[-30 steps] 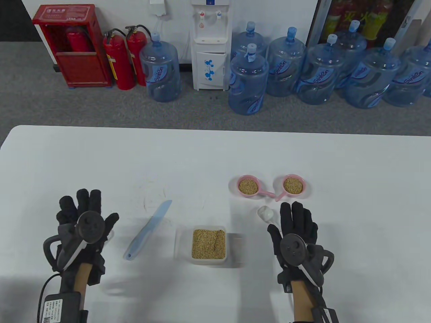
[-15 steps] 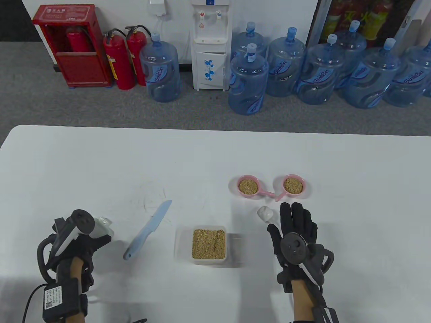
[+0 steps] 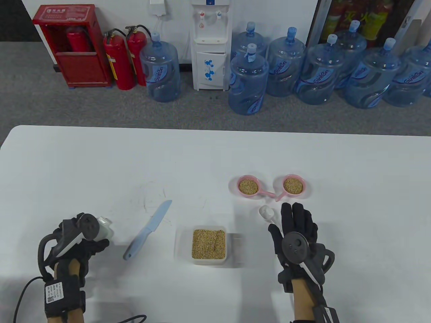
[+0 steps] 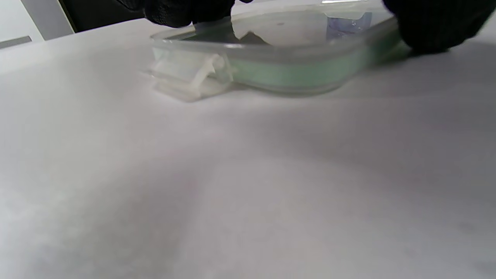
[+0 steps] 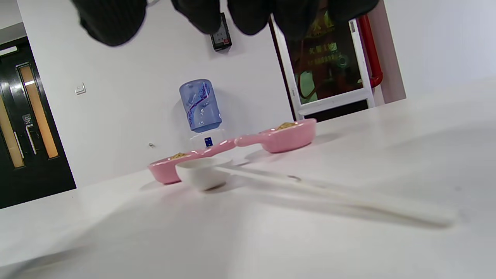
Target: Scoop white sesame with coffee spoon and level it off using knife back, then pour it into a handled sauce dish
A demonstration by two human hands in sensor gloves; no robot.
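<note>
Sesame fills a clear rectangular plastic box point(image 3: 208, 244) on the white tabletop point(image 3: 215, 158). A clear plastic lid point(image 4: 271, 58) is gripped by the left hand point(image 3: 82, 244). The right hand point(image 3: 296, 232) hovers with straight fingers over a white plastic coffee spoon point(image 5: 201, 174). A pale blue knife point(image 3: 148, 229) lies untouched; 2 pink handled sauce dishes point(image 3: 248, 186) hold sesame.

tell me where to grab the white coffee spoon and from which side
Probably by its long thin handle, coming down from above with the right hand, which hovers over it. The spoon lies flat on the table, bowl toward the pink sauce dishes, handle toward the person.
</note>
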